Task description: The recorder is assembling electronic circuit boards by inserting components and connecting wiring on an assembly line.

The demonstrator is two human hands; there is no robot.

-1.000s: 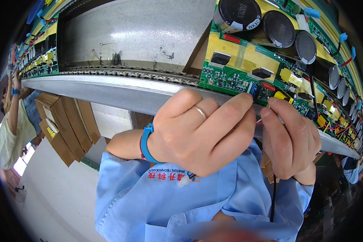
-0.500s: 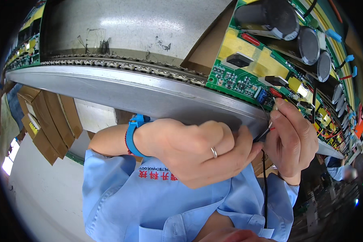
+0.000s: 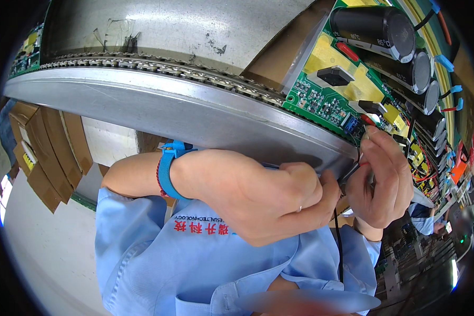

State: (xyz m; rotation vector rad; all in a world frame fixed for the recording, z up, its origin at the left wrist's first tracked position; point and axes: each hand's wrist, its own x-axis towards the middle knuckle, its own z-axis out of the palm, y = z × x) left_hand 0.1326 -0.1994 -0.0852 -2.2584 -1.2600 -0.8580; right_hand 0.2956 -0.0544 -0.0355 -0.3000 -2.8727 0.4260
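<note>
My right hand (image 3: pixel 382 179) is closed in a pinch on a thin wire (image 3: pixel 362 164). Its fingertips are beside a blue terminal block (image 3: pixel 353 126) at the near edge of a green circuit board (image 3: pixel 314 108). My left hand (image 3: pixel 263 195), with a blue wristband (image 3: pixel 168 171), has its fingers curled together just left of the right hand. They close around a black cable (image 3: pixel 338 237) that hangs down over my blue shirt; the exact grip is hidden behind the fingers. Whether the wire's end is inside the terminal cannot be made out.
Large black capacitors (image 3: pixel 376 29) stand on the board. A chain conveyor (image 3: pixel 158 66) runs behind a metal rail (image 3: pixel 168 97). Another board (image 3: pixel 29 55) is at far left. Cardboard boxes (image 3: pixel 50 152) are at lower left. Blue-tipped leads (image 3: pixel 444 63) stick out at right.
The board sits farther right in the picture, and my right fingertips have stayed by the terminal block. My left hand has shifted slightly right, still curled. The view has moved a little.
</note>
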